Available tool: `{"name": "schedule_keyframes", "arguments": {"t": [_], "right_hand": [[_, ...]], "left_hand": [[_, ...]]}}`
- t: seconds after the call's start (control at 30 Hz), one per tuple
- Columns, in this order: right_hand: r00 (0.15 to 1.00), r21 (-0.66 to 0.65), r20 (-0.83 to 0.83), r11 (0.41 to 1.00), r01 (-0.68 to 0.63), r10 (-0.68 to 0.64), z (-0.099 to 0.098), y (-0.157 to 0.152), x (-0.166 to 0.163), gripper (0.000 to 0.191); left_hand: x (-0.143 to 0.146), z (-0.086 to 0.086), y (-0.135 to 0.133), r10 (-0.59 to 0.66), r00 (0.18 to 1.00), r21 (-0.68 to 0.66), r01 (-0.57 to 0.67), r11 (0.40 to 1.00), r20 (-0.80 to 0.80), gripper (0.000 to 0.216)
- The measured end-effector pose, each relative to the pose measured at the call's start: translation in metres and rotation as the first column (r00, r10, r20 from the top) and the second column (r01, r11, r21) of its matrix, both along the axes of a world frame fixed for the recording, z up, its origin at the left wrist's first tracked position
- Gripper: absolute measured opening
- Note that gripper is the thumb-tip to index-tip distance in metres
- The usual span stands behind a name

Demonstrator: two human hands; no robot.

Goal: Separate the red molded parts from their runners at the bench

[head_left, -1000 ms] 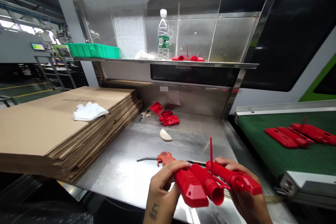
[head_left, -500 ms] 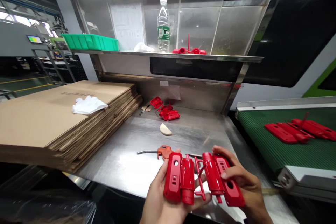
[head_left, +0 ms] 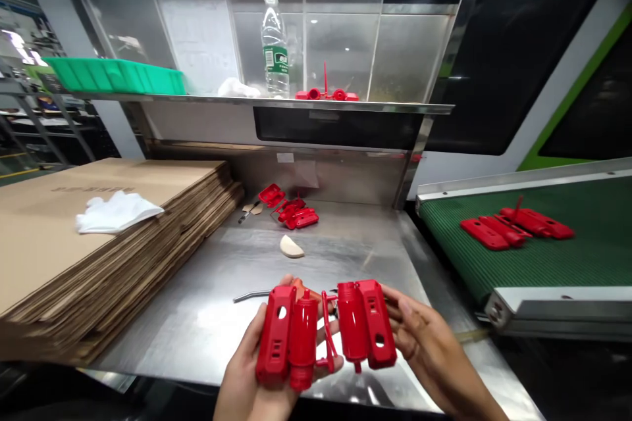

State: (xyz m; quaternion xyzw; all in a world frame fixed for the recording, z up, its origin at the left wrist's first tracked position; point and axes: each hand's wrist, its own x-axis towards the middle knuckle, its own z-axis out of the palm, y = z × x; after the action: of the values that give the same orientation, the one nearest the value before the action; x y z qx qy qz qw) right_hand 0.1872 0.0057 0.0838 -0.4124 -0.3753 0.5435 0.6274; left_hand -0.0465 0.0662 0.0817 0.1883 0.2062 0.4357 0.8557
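Red plastic fills both our hands: we hold one moulded piece (head_left: 326,332) above the near edge of the steel bench (head_left: 207,316), two shell halves joined across the middle by a thin runner. Our left hand (head_left: 247,375) cups the left half from underneath, palm up, fingers curled round its outer side and closed on it. Our right hand (head_left: 424,342) grips the right half from its outer edge, thumb lying over the top face and fingers behind, likewise closed on the part. Each half has its long axis running away from us, toward the back edge of the bench, and the two lie side by side with the runner bridging the gap between them. So the left half sits squarely in the left hand and the right half in the right; neither hand reaches across. Just beyond the piece an orange-handled air gun (head_left: 266,292) lies on the bench, its metal nozzle pointing toward the left edge. Flat cardboard (head_left: 74,256) is stacked along that left edge, and more red parts (head_left: 516,227) rest on the green conveyor (head_left: 582,256) off the right edge
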Motion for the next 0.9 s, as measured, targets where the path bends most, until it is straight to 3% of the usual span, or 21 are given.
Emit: {"name": "schedule_keyframes", "arguments": {"t": [0.2,0.3,0.43,0.73,0.9], "right_hand": [[0.997,-0.011,0.070,1.000,-0.009,0.009,-0.008,0.007,-0.001,0.040],[0.998,-0.053,0.063,0.998,0.021,-0.018,-0.009,0.007,-0.004,0.042],[1.000,-0.084,0.015,0.996,0.029,-0.028,-0.004,0.001,-0.010,0.042],[1.000,-0.091,0.003,0.995,-0.029,0.030,0.001,0.000,-0.010,0.049],[0.998,-0.085,0.010,0.995,-0.059,0.060,-0.005,0.002,-0.006,0.047]], "left_hand": [[-0.001,0.024,-0.015,0.001,0.987,-0.123,0.019,0.992,0.164,0.064],[0.002,0.030,-0.019,-0.031,0.987,-0.115,0.050,0.992,0.159,0.059],[0.003,0.024,-0.016,-0.038,0.989,-0.108,0.054,0.993,0.142,0.058],[0.004,-0.008,0.002,-0.104,0.990,-0.070,0.111,0.991,0.093,0.064],[0.004,0.008,-0.002,-0.111,0.987,-0.128,0.125,0.984,0.113,0.066]]}}
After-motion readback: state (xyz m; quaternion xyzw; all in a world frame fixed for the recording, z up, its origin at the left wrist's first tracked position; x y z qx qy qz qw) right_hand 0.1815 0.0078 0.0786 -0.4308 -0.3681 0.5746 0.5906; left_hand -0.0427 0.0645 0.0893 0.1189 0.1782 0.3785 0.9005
